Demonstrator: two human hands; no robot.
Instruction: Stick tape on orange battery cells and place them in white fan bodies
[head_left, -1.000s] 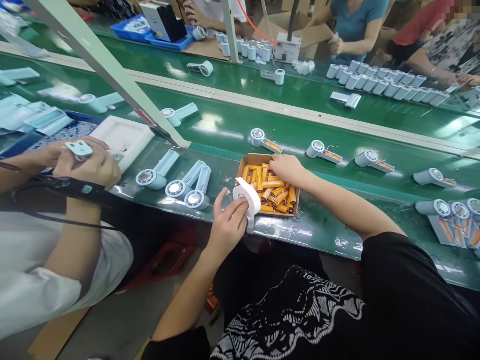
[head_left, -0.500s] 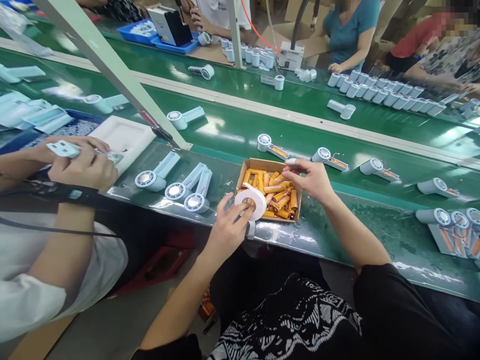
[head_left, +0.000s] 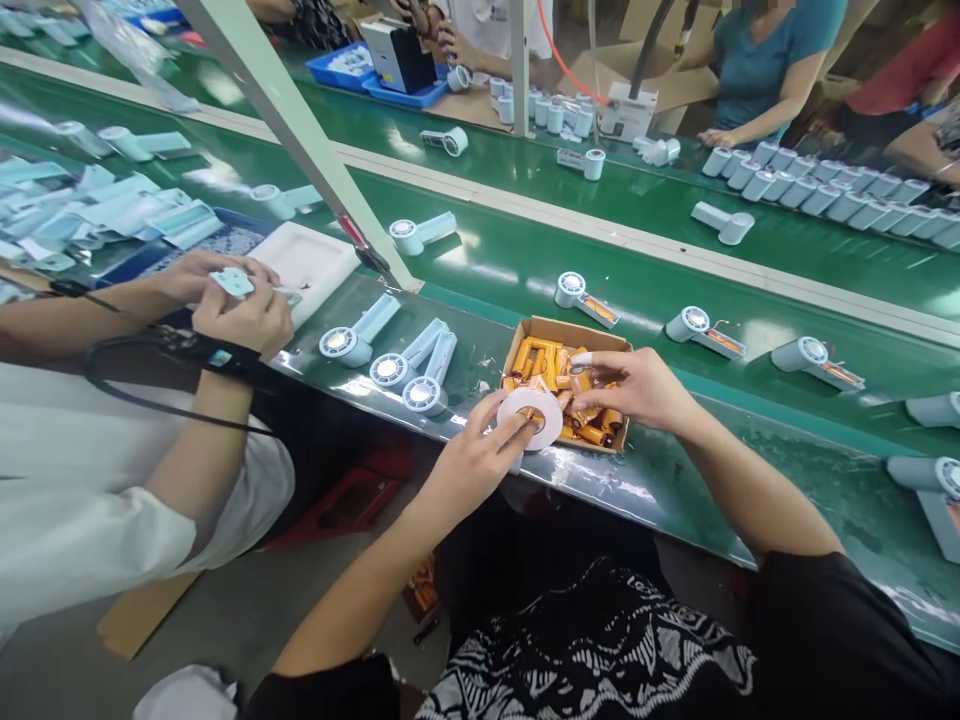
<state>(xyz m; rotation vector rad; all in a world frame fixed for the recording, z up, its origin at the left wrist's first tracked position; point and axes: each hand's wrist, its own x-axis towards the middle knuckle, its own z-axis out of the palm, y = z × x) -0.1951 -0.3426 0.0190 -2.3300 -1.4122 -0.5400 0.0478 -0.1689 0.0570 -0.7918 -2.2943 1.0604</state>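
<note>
I have the left hand with its grip closed on a white roll, fingers through the core. Roll is just over the near-left side of the cardboard box, hiding that corner and some of the orange cylinders inside. Right hand is over the box's right half, fingers bent, thumb apart from index; can't tell if its grip has a cylinder or only touches the pile, since the fingers block it. Box sits on the counter. Three light-blue housings lie left of it; the nearer two overlap in my view, contact unclear. On the green belt beyond, more housings carry orange inserts, wiring too small for me to trace; the rightmost is cut off at the edge. A co-worker's hands at left partly cover a pale-blue part. Orange items down low are blurred and half behind my left forearm; can't identify them.
</note>
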